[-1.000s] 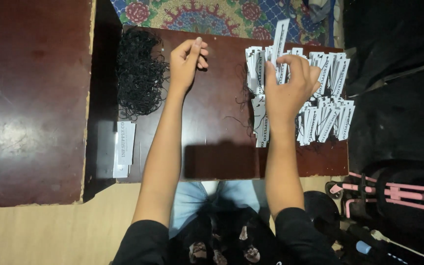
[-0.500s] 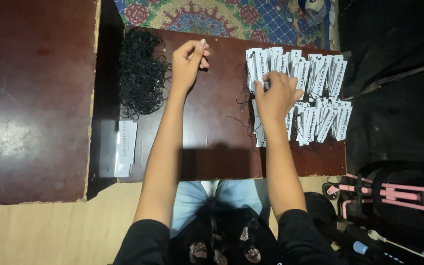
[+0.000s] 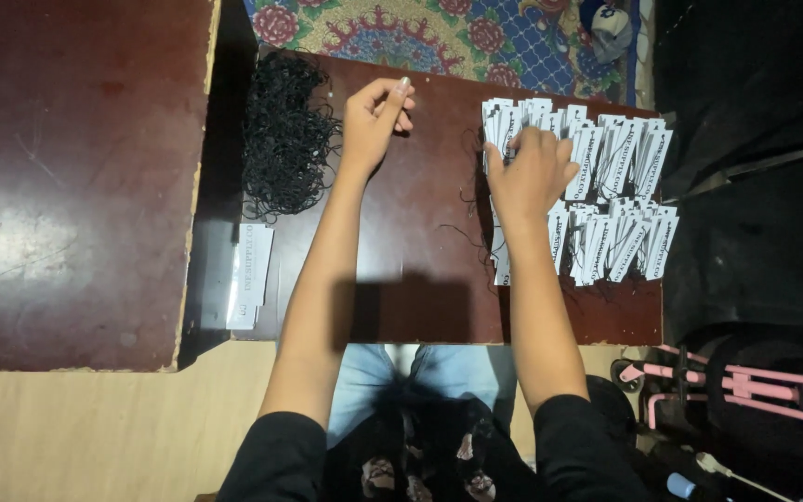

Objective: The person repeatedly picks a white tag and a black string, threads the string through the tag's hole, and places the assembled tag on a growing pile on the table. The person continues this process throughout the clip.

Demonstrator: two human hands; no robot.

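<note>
1. The person sat at a small dark wooden table [image 3: 420,279] and looked straight down on both bare forearms, which reached out over it.

2. The left hand [image 3: 375,116] hung above the middle of the far edge, fingers curled and pinched together at the tips. Whether a thin black loop sat between them could not be told; the hand lay just beside the heap of black string loops [image 3: 285,139] at the left end of the table.

3. The right hand [image 3: 530,172] lay palm down on the white paper tags [image 3: 606,195], fingers bent onto the left part of the top row. It pressed on the tags, but whether it had closed around one could not be told.

4. The tags lay in two fanned rows at the right end of the table, overlapping each other. A few loose black threads showed at their left and lower edges, so some at least looked strung already; how many could not be judged.

5. A small stack of white tags [image 3: 251,277] lay apart at the near left corner, below the loops.

6. Judging by the big heap of loops left, much stringing seemed to remain.

7. A patterned rug [image 3: 476,37] showed beyond the table, a larger dark tabletop [image 3: 67,177] to the left, and a pink frame [image 3: 745,390] at the lower right.
</note>
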